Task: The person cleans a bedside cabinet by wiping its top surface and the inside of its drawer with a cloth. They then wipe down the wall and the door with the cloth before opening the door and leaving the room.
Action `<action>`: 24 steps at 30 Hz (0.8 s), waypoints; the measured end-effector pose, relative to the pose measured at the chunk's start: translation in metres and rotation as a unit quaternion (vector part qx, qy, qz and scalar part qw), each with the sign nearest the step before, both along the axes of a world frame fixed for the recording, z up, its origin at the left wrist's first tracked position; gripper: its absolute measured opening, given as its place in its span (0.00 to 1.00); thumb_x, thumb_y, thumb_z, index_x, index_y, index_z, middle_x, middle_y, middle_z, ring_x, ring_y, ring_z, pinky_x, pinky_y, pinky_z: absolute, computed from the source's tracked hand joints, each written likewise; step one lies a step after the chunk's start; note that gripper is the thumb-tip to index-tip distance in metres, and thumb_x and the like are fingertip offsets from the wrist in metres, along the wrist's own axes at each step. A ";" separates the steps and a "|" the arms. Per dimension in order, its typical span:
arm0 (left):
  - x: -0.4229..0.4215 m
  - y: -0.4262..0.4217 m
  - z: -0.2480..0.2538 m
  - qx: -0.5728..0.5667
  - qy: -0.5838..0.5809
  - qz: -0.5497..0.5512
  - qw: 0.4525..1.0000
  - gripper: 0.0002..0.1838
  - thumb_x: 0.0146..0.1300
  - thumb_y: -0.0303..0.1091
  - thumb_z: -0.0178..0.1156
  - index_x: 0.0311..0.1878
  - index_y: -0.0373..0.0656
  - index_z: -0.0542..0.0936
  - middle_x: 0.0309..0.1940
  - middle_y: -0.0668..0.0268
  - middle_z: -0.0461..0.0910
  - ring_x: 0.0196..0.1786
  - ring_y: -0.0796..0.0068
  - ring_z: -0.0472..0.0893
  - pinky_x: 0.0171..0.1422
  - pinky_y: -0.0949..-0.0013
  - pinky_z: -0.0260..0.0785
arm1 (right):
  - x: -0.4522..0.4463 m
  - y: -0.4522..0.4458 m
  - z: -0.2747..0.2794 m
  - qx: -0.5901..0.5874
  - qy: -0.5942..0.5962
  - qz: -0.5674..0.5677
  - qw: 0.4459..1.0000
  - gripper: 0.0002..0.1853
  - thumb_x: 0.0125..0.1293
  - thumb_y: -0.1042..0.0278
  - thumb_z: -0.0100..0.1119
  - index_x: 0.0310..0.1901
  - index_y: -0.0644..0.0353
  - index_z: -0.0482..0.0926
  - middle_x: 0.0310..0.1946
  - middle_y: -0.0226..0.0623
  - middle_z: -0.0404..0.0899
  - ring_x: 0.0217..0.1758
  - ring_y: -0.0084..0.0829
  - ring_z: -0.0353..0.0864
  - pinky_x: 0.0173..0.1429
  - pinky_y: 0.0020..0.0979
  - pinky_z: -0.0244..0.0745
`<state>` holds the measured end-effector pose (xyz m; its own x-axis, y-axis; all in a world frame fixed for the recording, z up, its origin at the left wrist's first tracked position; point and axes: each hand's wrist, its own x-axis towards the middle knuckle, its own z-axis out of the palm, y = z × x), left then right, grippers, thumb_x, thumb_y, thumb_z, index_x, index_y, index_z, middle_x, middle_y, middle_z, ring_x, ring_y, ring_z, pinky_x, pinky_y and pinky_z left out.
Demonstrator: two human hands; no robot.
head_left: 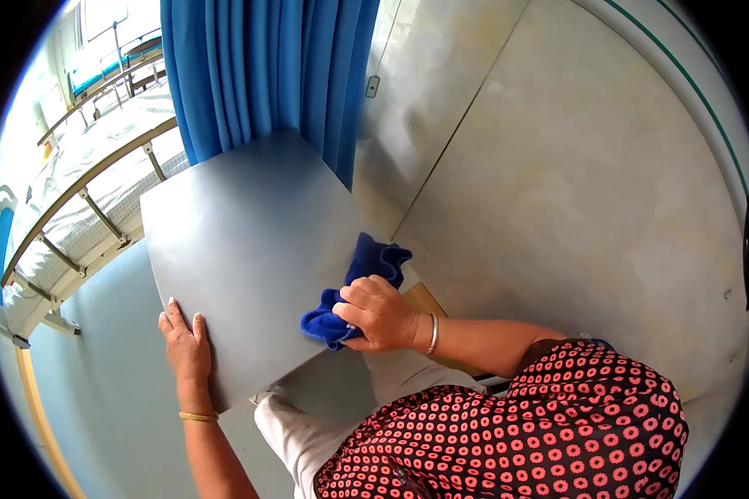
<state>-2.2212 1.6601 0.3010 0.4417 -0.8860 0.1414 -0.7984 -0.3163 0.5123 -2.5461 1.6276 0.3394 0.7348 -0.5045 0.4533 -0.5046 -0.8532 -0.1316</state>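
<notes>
A grey metallic panel (250, 249) with a smooth surface fills the middle of the view. My left hand (186, 339) rests at its lower left edge, with the fingers apart and the fingertips on the panel's side. At the right edge of the panel, my right hand (378, 312) is closed round a dark blue cloth (374, 254). Part of the cloth lies on the panel's lower right edge and part sticks up beyond the hand. The palm side of the right hand is hidden.
Behind the panel hangs a blue curtain (258, 75). A bed with a curved side rail (100, 183) stands at the left. A pale wall (574, 191) runs along the right, and the blue-grey floor (108, 358) shows below.
</notes>
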 end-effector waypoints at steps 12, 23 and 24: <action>-0.019 0.036 0.000 -0.043 0.090 0.056 0.993 0.30 0.68 0.40 0.45 0.69 0.39 0.51 0.59 0.48 0.68 0.57 0.52 0.71 0.60 0.64 0.63 | 0.009 0.002 -0.013 -0.170 0.064 0.157 0.971 0.17 0.58 0.64 0.49 0.50 0.36 0.74 0.49 0.35 0.73 0.50 0.36 0.71 0.45 0.38 0.72; 0.005 0.035 -0.029 -0.103 0.135 0.003 0.986 0.30 0.70 0.47 0.39 0.68 0.37 0.52 0.62 0.47 0.63 0.63 0.53 0.66 0.64 0.66 0.58 | 0.146 0.061 -0.039 -0.149 -0.064 0.139 0.977 0.16 0.56 0.64 0.50 0.43 0.64 0.77 0.42 0.44 0.77 0.50 0.41 0.74 0.49 0.43 0.72; 0.012 0.033 -0.034 -0.087 0.145 -0.001 0.986 0.31 0.71 0.49 0.37 0.68 0.34 0.53 0.65 0.48 0.59 0.66 0.56 0.62 0.67 0.67 0.54 | 0.158 0.066 -0.043 -0.176 -0.056 0.143 0.972 0.15 0.56 0.64 0.50 0.41 0.64 0.78 0.41 0.44 0.77 0.50 0.42 0.74 0.50 0.44 0.72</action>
<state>-2.2087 1.6936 0.2673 0.4846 -0.8602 0.1590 -0.6103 -0.2022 0.7659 -2.3882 1.6938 0.2968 0.7584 -0.0868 0.6460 -0.2398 -0.9587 0.1527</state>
